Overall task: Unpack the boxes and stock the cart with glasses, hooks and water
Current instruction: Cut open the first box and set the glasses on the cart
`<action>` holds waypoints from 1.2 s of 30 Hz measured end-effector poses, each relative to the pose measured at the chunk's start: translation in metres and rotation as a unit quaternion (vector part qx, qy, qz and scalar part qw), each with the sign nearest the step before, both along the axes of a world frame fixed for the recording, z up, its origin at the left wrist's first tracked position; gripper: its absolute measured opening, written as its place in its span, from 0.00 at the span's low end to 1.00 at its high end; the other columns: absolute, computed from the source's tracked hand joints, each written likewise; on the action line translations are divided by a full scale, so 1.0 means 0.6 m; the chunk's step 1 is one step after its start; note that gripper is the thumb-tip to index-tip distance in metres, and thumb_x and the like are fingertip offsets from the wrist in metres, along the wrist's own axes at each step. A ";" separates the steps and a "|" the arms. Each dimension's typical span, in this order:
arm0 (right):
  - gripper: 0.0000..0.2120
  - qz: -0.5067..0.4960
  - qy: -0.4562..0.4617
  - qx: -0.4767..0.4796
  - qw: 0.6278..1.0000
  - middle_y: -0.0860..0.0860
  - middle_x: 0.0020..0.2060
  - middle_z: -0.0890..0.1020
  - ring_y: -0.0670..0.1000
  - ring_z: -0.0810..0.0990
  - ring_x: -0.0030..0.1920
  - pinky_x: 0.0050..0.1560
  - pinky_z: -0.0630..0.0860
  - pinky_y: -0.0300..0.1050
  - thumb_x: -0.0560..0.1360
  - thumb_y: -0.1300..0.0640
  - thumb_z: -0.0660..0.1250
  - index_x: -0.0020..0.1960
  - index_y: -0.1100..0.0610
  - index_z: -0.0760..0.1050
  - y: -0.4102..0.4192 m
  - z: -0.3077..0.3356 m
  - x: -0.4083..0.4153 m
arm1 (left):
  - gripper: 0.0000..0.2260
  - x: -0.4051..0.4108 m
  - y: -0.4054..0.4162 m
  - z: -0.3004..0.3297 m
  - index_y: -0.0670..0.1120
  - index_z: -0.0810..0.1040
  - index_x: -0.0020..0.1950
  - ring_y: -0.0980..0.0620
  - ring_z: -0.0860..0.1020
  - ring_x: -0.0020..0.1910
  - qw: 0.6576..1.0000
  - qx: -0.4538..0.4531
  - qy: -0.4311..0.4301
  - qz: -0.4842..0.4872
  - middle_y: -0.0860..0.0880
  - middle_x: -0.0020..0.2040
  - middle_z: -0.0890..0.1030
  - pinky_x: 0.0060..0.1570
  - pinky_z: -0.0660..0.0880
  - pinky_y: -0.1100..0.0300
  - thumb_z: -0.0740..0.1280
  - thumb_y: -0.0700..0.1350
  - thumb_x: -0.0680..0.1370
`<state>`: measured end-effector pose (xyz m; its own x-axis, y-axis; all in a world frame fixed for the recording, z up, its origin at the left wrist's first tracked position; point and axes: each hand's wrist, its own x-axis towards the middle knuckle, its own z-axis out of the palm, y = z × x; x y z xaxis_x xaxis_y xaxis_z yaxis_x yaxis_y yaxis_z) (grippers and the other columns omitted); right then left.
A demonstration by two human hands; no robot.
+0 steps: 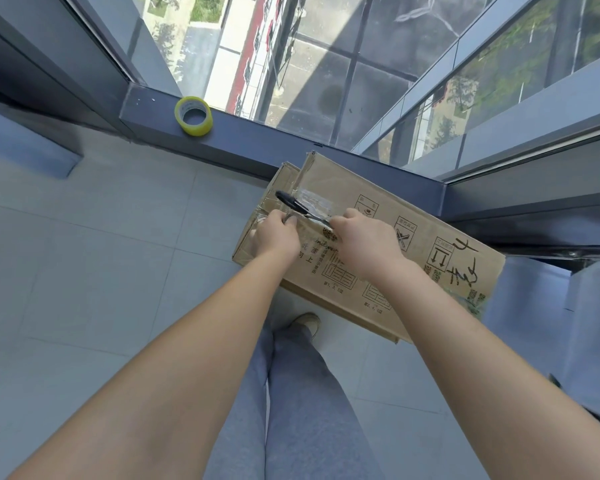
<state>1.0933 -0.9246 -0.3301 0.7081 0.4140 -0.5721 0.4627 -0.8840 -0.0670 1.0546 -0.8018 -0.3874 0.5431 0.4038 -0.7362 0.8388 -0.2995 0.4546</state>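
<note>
A roll of yellow-green packing tape stands tilted on the dark grey metal window sill at the far left of the corner, well apart from everything else. Below the sill, pale grey floor tiles stretch towards the viewer.

Further right, a flat brown cardboard box printed with black handling symbols and handwritten characters lies on the floor, pushed into the corner where the two glazed walls meet. Its far end touches the base of the sill. A strip of clear, crinkled tape runs across the seam near that far end.

The left hand hovers over the box's left part, its fingers curled round the handle end of a pair of black-handled scissors. The black handle loop sticks out beyond the hand towards the sill, while the metal blades point right, lying over the taped seam.

The right hand is just beside it, fingers bent and pinching at the blade end of the scissors near the tape; whether it grips the blade or the tape itself cannot be told.

Nearer, beneath both forearms, grey trouser legs and a light-coloured shoe stand against the box's near edge.
</note>
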 end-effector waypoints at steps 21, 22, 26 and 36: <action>0.12 -0.010 -0.038 0.024 0.999 0.52 0.52 0.74 0.57 0.78 0.47 0.36 0.64 0.45 0.78 0.62 0.56 0.60 0.56 0.71 -0.130 -0.032 -0.033 | 0.35 -0.068 -0.140 0.022 0.38 0.38 0.76 0.45 0.37 0.76 0.884 0.186 0.006 -0.429 0.42 0.77 0.37 0.73 0.40 0.49 0.57 0.46 0.79; 0.14 -0.007 -0.034 0.010 0.999 0.52 0.53 0.75 0.57 0.78 0.48 0.36 0.64 0.45 0.78 0.63 0.56 0.61 0.56 0.71 -0.146 -0.032 -0.034 | 0.35 -0.073 -0.151 0.022 0.37 0.38 0.76 0.45 0.37 0.76 0.888 0.184 0.015 -0.420 0.42 0.77 0.36 0.73 0.41 0.49 0.57 0.46 0.78; 0.13 -0.027 -0.029 -0.004 0.999 0.54 0.50 0.74 0.59 0.78 0.49 0.36 0.62 0.46 0.76 0.64 0.57 0.60 0.57 0.70 -0.219 -0.024 -0.052 | 0.36 -0.081 -0.193 0.023 0.37 0.38 0.76 0.45 0.37 0.76 0.905 0.196 0.031 -0.377 0.42 0.76 0.35 0.73 0.41 0.49 0.57 0.47 0.79; 0.13 -0.014 -0.004 -0.024 1.000 0.55 0.56 0.73 0.58 0.77 0.55 0.40 0.65 0.47 0.77 0.64 0.55 0.60 0.59 0.70 -0.325 -0.013 -0.059 | 0.37 -0.102 -0.339 0.023 0.38 0.36 0.76 0.45 0.36 0.75 0.887 0.191 0.032 -0.420 0.42 0.76 0.35 0.73 0.39 0.48 0.58 0.48 0.78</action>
